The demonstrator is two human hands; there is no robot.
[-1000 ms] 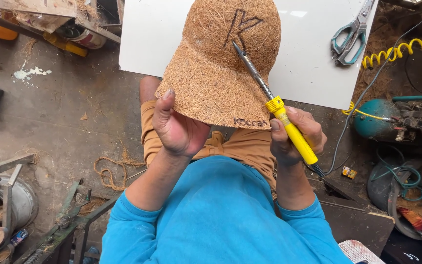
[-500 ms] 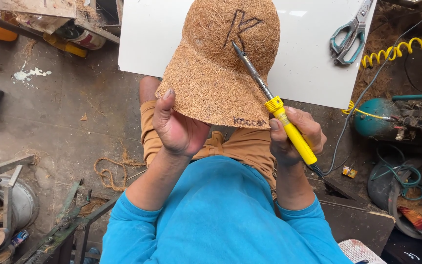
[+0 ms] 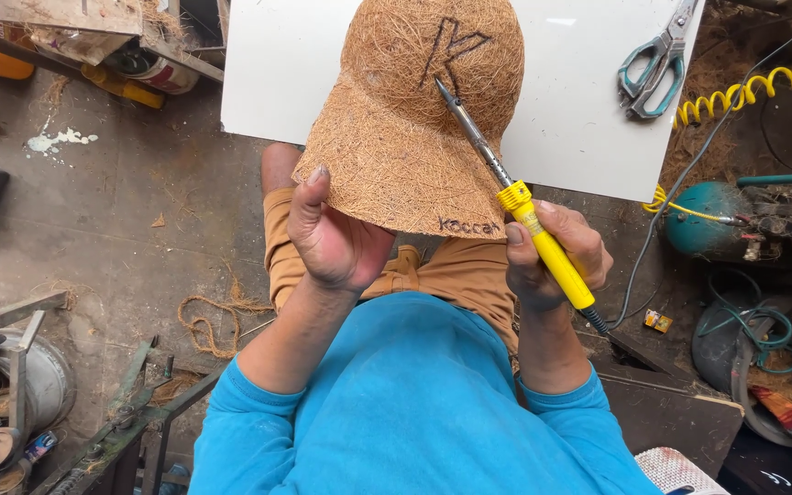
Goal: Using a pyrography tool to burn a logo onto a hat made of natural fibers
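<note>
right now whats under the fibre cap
A white board lies under the crown of the coconut-fibre cap; the left hand grips the brim. Whatever is inside the crown is covered.

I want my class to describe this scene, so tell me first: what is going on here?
A person in a blue top sits over a white board, working on a cap made of brown fibre. The left hand grips the cap's brim from below. The right hand holds a soldering iron with a yellow handle, its metal tip resting on the crown beside a dark burnt mark. Scissors lie on the board's far corner, untouched.
</note>
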